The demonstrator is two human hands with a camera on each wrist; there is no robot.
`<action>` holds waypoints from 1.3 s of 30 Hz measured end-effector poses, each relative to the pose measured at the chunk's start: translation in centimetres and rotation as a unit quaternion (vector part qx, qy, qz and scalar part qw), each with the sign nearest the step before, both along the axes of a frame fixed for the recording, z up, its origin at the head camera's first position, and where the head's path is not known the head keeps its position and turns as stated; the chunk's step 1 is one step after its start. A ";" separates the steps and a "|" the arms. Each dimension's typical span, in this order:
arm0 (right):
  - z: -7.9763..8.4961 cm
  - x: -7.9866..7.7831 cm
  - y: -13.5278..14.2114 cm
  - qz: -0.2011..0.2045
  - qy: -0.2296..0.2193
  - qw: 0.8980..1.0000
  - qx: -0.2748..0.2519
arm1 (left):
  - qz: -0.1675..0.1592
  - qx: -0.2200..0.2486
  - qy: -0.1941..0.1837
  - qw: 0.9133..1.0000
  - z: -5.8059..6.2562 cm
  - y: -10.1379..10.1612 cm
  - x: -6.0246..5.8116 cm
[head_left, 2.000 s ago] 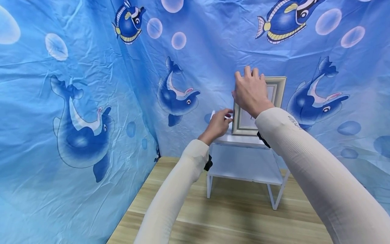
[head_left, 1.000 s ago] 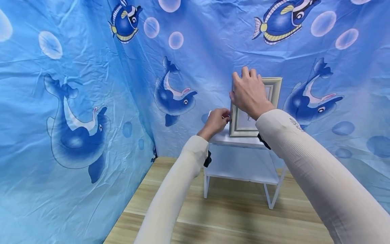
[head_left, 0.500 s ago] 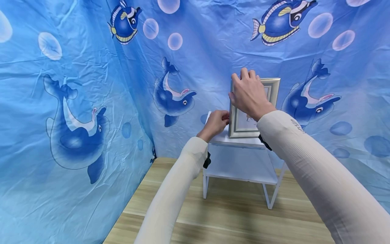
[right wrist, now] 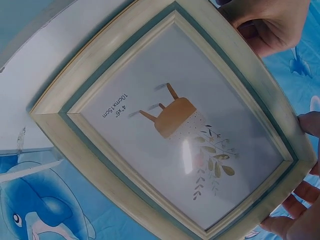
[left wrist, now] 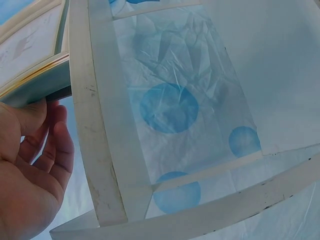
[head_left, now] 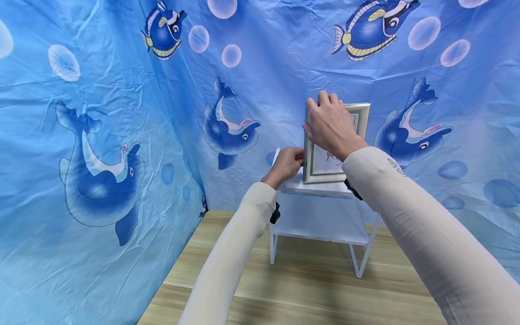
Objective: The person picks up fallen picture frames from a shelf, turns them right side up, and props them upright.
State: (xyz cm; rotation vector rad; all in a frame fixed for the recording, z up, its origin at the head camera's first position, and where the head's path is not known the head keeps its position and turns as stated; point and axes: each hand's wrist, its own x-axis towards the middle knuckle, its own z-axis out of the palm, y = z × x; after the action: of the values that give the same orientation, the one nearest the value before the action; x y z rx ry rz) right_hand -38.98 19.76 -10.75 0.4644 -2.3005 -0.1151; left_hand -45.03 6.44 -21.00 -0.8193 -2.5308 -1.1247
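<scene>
A cream picture frame [head_left: 362, 119] with a greenish inner band stands upright on a small white table [head_left: 293, 185]. My right hand [head_left: 334, 125] grips it at the top; in the right wrist view, fingers and thumb hold opposite faces of the border. At its left side, my left hand [head_left: 285, 164] reaches behind the edge. In the left wrist view, that hand's thumb and fingers pinch a dark flat piece [left wrist: 60, 93] at the back, mostly hidden by the frame. Behind the glass, a print [right wrist: 179, 117] shows a potted plant and size lettering.
The table has a lower shelf [head_left: 321, 221] and thin white legs [head_left: 273, 248]. Close behind it hangs a blue curtain [head_left: 276, 90] printed with dolphins and fish, which also covers the left side. The floor [head_left: 227, 271] is pale wood-patterned.
My left hand's fingers have closed in and slid behind the frame's left edge. My right hand keeps its grip on the top. The whole head view has shifted slightly.
</scene>
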 end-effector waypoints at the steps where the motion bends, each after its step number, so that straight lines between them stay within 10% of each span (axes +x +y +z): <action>1: 0.0 0.0 0.0 0.000 0.000 1.000 0.000 | 0.001 0.001 -0.001 1.000 0.0 0.0 0.0; 39: -0.4 0.5 -0.8 0.010 0.012 0.998 -0.067 | 0.052 -0.034 0.056 0.997 0.1 0.3 1.2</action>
State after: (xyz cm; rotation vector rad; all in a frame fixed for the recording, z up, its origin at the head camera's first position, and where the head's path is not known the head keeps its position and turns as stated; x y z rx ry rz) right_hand -38.45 18.99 -11.14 0.4139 -2.2618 0.0421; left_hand -43.83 6.78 -20.94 -0.7344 -2.4994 -0.9397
